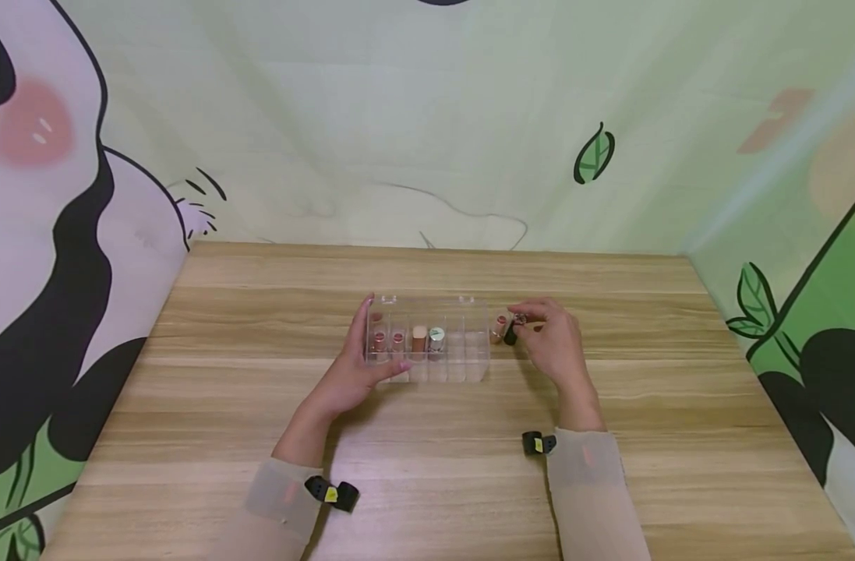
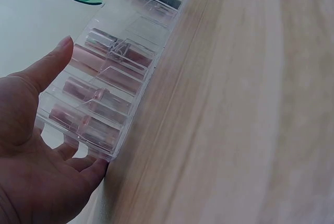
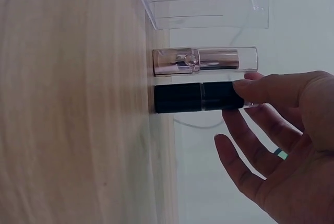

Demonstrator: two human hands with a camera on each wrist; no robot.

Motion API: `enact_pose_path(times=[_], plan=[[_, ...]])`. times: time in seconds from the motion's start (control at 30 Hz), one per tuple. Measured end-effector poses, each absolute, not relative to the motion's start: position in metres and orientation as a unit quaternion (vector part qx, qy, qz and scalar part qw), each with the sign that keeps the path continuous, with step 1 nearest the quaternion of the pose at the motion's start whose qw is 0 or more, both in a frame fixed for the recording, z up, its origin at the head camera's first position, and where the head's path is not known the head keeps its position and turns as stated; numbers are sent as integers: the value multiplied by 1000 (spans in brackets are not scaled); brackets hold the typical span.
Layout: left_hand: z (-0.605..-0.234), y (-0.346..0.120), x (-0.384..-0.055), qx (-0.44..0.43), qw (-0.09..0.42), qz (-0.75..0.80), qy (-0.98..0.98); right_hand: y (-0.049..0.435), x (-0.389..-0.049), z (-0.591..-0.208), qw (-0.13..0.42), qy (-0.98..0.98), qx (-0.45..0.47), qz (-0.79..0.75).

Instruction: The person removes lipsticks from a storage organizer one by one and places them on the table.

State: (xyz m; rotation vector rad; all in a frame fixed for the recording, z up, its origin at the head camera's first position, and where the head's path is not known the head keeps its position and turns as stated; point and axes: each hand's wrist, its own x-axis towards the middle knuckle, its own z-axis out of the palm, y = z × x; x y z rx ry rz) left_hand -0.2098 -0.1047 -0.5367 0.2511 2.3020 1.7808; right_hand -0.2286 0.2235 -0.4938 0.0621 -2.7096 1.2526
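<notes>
A clear divided organizer box stands on the table, its left end gripped by my left hand with the thumb along the front. Several lipsticks stand in its left and middle slots: two pinkish ones, a brown tube with a pale top and a silver-capped one. Right of the box, my right hand pinches the top of a black lipstick between thumb and fingers. That lipstick is upright, its base at the tabletop. Beside it, nearer the box, stands a rose-gold lipstick with a clear top.
The wood-grain table reaches back to a printed cloth backdrop. Small black devices are strapped at both sleeves.
</notes>
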Motion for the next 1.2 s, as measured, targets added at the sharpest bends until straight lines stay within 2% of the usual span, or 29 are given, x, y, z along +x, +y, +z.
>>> enact_pose_path(times=[0.77, 1.2], plan=[[-536, -104, -210, 84, 113, 608, 781, 224, -230, -497, 73, -904, 11, 421], [-508, -100, -201, 75, 128, 618, 772, 222, -230, -493, 73, -901, 1, 429]])
